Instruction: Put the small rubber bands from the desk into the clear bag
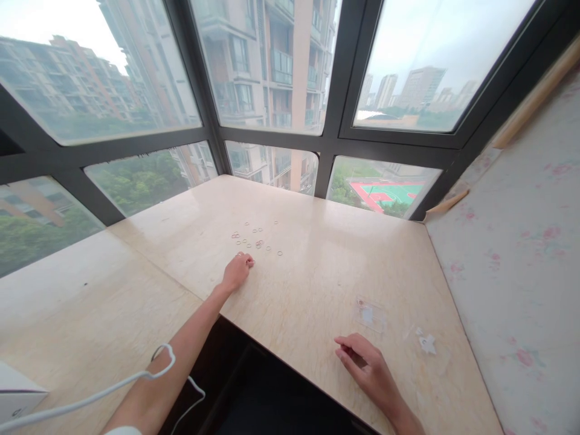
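Observation:
My left hand (pixel 238 272) reaches out over the marble-patterned ledge, fingers curled and pressed together at the tips. Whatever may be in that pinch is too small to make out. Just beyond it lie several thin small rings (pixel 280 253), scattered singly and in a few overlapping clumps, some of them reddish. My right hand (pixel 365 365) hovers by the ledge's front edge, thumb and forefinger apart with nothing visible between them. Past its fingertips is a small clear plastic case (pixel 370 315) with a white patch and a small reddish ring-like thing in it.
White scraps (pixel 426 344) lie right of the case. Dark window frames (pixel 272 138) border the ledge (pixel 299 284) at the back, and a flowered wall (pixel 512 260) at the right. A white cable (pixel 113 386) crosses my left forearm; a white box (pixel 18 393) sits lower left.

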Demonstrator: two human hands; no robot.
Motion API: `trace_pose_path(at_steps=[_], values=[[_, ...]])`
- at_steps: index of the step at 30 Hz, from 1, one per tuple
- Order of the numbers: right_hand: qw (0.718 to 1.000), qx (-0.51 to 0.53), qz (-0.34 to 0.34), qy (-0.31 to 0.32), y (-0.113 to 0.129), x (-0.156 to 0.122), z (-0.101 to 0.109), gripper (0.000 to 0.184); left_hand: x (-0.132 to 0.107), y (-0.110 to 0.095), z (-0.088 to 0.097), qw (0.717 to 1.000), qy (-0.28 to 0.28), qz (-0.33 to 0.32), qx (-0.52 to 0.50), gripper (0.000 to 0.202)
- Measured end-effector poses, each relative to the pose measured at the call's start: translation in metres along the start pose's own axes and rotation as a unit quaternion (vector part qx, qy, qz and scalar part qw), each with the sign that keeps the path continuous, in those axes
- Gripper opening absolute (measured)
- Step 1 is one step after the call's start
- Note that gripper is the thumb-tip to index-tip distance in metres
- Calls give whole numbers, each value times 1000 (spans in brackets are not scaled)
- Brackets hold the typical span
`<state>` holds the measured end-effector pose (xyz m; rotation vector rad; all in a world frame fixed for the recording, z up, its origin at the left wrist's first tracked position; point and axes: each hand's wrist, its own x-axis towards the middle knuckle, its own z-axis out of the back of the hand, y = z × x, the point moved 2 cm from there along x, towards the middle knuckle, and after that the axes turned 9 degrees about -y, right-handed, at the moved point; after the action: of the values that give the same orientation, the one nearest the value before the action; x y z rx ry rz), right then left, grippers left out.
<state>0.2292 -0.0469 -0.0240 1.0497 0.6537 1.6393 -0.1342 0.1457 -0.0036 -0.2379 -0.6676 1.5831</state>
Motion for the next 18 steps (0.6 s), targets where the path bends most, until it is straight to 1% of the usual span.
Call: trace_pose_path(at_steps=[3,6,10,14,16,18], values=[[1000,-1,-1,-1,0,0,0,22,3,-2,0,999,-6,18,-39,13],[1000,2,-5,0,-1,0,-1,22,7,-5,4,994,-10,40,-102,13],[1000,-2,-9,1,-2,0,-1,21,8,-16,10,974,5,68,-215,20],[1000,-10,-9,-4,0,2,-1,21,-2,-38,9,945,41,72,-318,31],[1000,-14,-6,-10,3,3,0,20,-9,-54,3,931,58,68,-353,32],[1000,-18,-1,-16,6,4,1,20,-18,-73,-4,910,77,65,-403,31]])
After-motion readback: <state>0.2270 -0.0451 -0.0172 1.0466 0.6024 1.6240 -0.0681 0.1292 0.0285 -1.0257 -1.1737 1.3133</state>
